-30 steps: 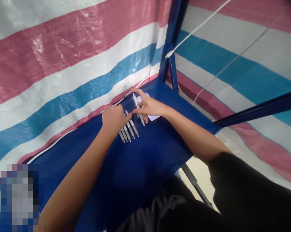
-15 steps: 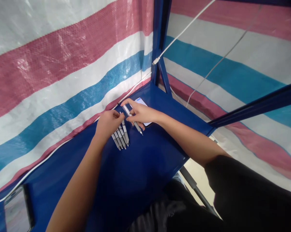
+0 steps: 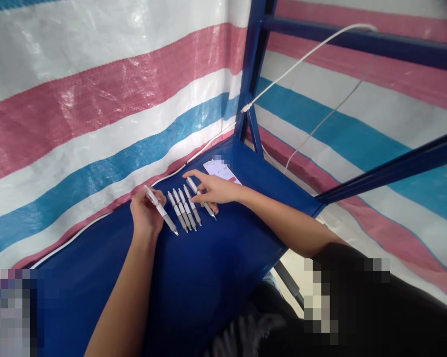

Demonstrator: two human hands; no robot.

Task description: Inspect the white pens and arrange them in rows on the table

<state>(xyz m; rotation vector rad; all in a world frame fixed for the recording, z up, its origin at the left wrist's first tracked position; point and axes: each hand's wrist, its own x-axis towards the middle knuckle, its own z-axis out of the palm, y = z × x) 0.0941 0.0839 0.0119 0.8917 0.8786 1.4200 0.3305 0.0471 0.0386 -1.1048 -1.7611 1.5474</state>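
Note:
My left hand (image 3: 144, 210) is closed on a white and grey pen (image 3: 161, 210), its tip slanting down to the right. Between the hands lies a row of several similar pens (image 3: 184, 210), side by side on the blue tabletop (image 3: 194, 277). My right hand (image 3: 212, 191), to the right of the row, grips another pen (image 3: 210, 210), whose grey end and tip point down toward the table. Part of that pen is hidden by the fingers. Just behind my right hand lies a phone with a lit screen (image 3: 220, 170).
A striped plastic sheet (image 3: 115, 89) hangs along the table's far side. A white cable (image 3: 75, 235) follows its lower edge. Another white cable (image 3: 294, 62) hangs by the blue metal post (image 3: 249, 74). A blurred-out object (image 3: 10, 312) is at the lower left.
My left hand has moved left from above the row, and a pen now shows in it. More of the row is visible. My right hand still holds its pen. The view has shifted slightly.

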